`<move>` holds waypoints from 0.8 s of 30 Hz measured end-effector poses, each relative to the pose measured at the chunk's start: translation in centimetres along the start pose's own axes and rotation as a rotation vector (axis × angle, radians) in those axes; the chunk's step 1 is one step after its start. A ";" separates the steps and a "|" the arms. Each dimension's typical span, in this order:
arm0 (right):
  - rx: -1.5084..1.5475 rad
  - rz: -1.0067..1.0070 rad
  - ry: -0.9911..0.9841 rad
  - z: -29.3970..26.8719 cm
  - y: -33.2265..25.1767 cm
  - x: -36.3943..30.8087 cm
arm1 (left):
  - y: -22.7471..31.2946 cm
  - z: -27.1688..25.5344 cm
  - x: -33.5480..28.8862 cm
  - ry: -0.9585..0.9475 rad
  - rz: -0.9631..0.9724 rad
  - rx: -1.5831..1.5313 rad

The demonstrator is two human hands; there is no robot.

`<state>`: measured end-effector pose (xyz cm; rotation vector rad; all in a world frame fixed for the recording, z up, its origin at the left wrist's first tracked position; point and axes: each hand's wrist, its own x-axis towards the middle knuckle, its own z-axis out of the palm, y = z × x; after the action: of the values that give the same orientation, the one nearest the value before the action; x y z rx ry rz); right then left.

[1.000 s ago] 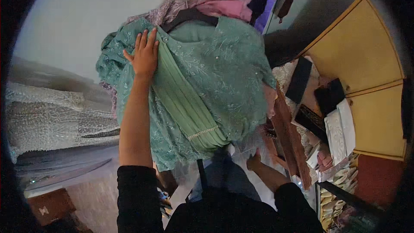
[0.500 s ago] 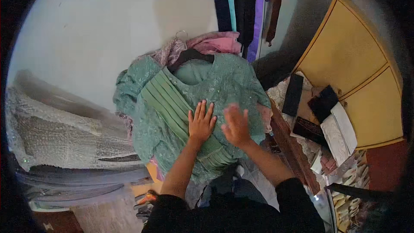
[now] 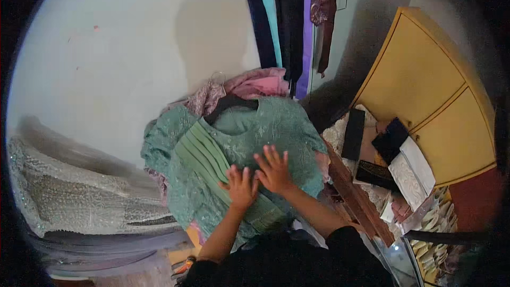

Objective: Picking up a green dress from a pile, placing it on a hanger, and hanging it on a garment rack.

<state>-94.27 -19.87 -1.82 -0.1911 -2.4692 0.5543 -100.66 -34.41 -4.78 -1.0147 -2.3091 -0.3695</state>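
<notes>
A teal embroidered dress [image 3: 289, 127] on a dark hanger lies on top of a heap of clothes in front of me. A folded green pleated cloth [image 3: 204, 157] runs diagonally across its front. My left hand [image 3: 241, 185] rests flat on the lower end of the pleated cloth, fingers spread. My right hand [image 3: 273, 170] lies just beside it on the embroidered front of the dress, fingers also spread. Neither hand grips anything. Pink garments [image 3: 255, 84] show behind the dress.
Silver sequinned and grey fabrics [image 3: 74, 207] are piled at the left. Dark, teal and purple clothes [image 3: 287, 16] hang on the wall above. A yellow cabinet [image 3: 425, 85] stands at the right, with black and white boxes [image 3: 396, 151] below it.
My left hand came down from the dress's shoulder to the lower pleats. My right hand rose from below onto the dress. The view tilted up toward the wall.
</notes>
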 end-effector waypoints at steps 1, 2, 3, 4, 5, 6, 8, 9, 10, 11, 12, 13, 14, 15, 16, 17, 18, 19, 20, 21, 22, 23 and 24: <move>0.018 -0.031 -0.003 0.4 -0.4 0.7 | -0.7 0.2 0.1 0.073 -0.042 0.014; 0.020 -0.022 -0.152 0.1 -1.1 1.6 | -0.9 -0.7 0.9 -0.062 -0.249 -0.110; 0.018 -0.078 -0.173 0.7 -0.9 1.8 | -1.6 -1.1 2.1 -0.191 -0.254 -0.136; 0.017 -0.131 -0.194 1.5 -0.5 2.0 | -2.4 -1.3 3.0 -0.321 -0.258 -0.162; 0.005 -0.199 -0.277 2.0 0.3 2.4 | -3.2 -1.5 3.1 -0.409 -0.322 -0.179; 0.064 -0.326 -0.346 1.7 2.4 2.9 | -3.3 -1.4 3.1 -0.402 -0.327 -0.176; -0.047 -0.338 -0.420 -0.3 9.1 4.1 | -2.9 -1.0 3.3 -0.441 -0.335 -0.121; -0.214 -0.217 -0.425 -1.7 13.0 3.8 | -2.4 -1.1 3.7 -0.452 -0.342 -0.164; -0.157 0.155 -0.192 -3.1 15.9 3.5 | -2.4 -0.8 3.6 -0.453 -0.319 -0.148; -0.589 0.232 -0.083 -4.9 15.9 4.5 | -3.3 -0.5 2.9 -0.451 -0.328 -0.107; -0.460 0.482 0.302 -4.8 15.1 4.4 | -3.3 -0.4 2.8 -0.445 -0.326 -0.106; -0.310 0.722 0.685 -4.3 14.0 4.1 | -3.5 -0.3 2.7 -0.446 -0.326 -0.105; -0.391 0.552 0.398 -3.7 13.8 3.2 | -3.1 -0.1 2.9 -0.446 -0.319 -0.119; -0.259 0.432 0.079 -2.2 11.6 2.5 | -3.3 0.0 2.8 -0.448 -0.324 -0.119; -0.128 0.313 -0.233 -0.8 8.5 1.9 | -3.4 0.2 2.9 -0.458 -0.312 -0.126; -0.105 0.073 -0.377 -0.6 3.9 1.9 | -3.7 0.2 2.6 -0.440 -0.318 -0.100; -0.086 -0.162 -0.513 -1.3 0.7 1.8 | -3.6 0.3 2.5 -0.422 -0.316 -0.084; -0.088 -0.147 -0.510 -1.2 0.6 0.9 | -3.9 0.4 2.3 -0.366 -0.280 -0.098; -0.068 -0.225 -0.446 -0.8 1.2 0.1 | -3.8 0.6 2.6 -0.376 -0.260 -0.112; -0.045 -0.305 -0.383 -0.2 1.9 -0.9 | -3.5 0.5 2.8 -0.426 -0.264 -0.138; -0.035 -0.338 -0.416 -0.2 5.0 -2.1 | -3.2 0.4 3.1 -0.477 -0.266 -0.165; -0.124 -0.307 -0.551 -2.0 7.0 -2.0 | -3.4 0.2 3.1 -0.465 -0.257 -0.146; -0.214 -0.281 -0.684 -4.1 9.0 -1.8 | -3.7 0.2 2.8 -0.473 -0.257 -0.142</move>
<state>-90.36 -10.75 -3.62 0.3145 -3.1421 0.2523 -104.97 -35.25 -3.29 -0.9497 -2.8894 -0.4368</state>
